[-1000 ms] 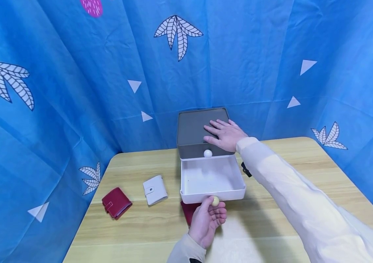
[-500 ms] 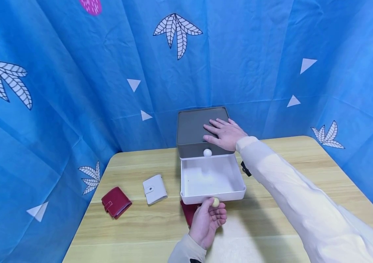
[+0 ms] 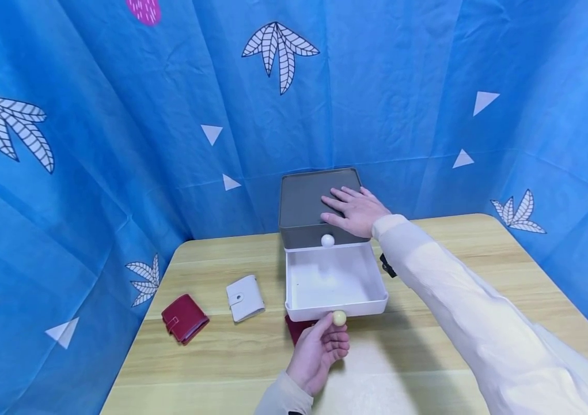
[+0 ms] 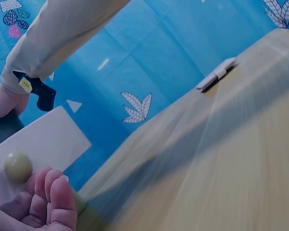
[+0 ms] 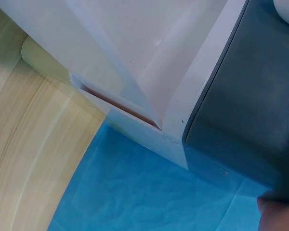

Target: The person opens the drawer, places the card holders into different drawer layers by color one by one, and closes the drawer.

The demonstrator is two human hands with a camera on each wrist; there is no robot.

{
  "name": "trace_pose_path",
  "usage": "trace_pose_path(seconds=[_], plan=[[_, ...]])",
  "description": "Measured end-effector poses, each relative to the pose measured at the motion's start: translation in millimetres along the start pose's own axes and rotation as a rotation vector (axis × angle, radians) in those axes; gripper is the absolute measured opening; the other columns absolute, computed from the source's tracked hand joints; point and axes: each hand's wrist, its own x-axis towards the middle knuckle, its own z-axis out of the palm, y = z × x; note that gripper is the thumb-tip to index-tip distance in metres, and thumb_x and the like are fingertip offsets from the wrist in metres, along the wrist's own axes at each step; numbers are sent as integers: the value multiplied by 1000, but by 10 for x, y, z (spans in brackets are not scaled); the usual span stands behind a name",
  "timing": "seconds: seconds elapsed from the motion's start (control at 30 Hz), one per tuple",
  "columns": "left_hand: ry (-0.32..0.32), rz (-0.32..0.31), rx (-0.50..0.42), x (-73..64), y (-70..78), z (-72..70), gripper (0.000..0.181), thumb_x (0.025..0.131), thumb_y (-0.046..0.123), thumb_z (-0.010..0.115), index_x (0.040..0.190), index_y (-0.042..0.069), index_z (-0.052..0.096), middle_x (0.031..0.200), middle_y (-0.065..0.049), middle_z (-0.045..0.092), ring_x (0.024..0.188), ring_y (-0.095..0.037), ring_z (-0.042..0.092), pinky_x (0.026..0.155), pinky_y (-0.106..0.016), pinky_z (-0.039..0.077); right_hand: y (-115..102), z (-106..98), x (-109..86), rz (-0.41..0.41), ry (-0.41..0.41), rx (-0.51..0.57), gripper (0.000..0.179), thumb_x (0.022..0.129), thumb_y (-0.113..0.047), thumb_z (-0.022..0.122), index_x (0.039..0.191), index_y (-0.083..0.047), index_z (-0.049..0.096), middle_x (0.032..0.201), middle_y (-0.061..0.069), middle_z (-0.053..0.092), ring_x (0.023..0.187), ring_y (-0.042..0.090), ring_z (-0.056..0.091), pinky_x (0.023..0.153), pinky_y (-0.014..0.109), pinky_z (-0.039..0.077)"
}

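Observation:
A small drawer box with a dark grey top (image 3: pixel 304 199) stands at the back of the table. Its white drawer (image 3: pixel 335 282) is pulled out, with nothing but tiny specks inside. My left hand (image 3: pixel 317 354) is at the drawer's pale yellow knob (image 3: pixel 339 318). The thumb lies at the knob's left side and the fingers hang loosely curled below; in the left wrist view the knob (image 4: pixel 18 167) shows whole, a gap between it and the thumb. My right hand (image 3: pixel 355 213) rests flat on the grey top, fingers spread. A red wallet (image 3: pixel 298 327) lies partly hidden under the drawer.
Left of the box lie a white snap wallet (image 3: pixel 245 298) and another red wallet (image 3: pixel 185 319) on the wooden table (image 3: pixel 211 374). A white knob (image 3: pixel 327 240) sits on the grey front above the drawer. A blue patterned curtain (image 3: pixel 392 104) hangs behind and around the table.
My left hand has shifted slightly left, its thumb slipping off the front of the yellow knob, which now shows more fully. The right hand and the drawer have stayed put.

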Motion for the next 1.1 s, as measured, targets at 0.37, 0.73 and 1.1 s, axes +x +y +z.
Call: trace_pose_path(seconds=[0.37, 0.73, 1.1], plan=[[8, 44, 158, -86, 56, -301, 26, 89, 19, 67, 100, -5, 64, 80, -5, 64, 67, -12, 60, 64, -23, 51, 1, 12, 4, 5, -9, -4, 76, 90, -76, 17, 153, -33, 22, 159, -2, 17, 147, 21, 9, 116, 49, 0], [120, 149, 432, -86, 187, -576, 28, 91, 13, 65, 106, -9, 60, 81, -7, 63, 63, -11, 56, 57, -21, 47, 1, 14, 13, 1, -4, 4, 77, 89, -77, 15, 153, -34, 22, 159, -2, 17, 147, 21, 9, 116, 49, 0], [263, 453, 1269, 4, 334, -754, 62, 74, 41, 81, 118, 2, 62, 110, -9, 60, 102, -26, 57, 87, -42, 46, 12, 11, 9, -4, 5, 8, 77, 89, -77, 16, 153, -34, 23, 159, -2, 18, 147, 21, 10, 116, 49, 0]])
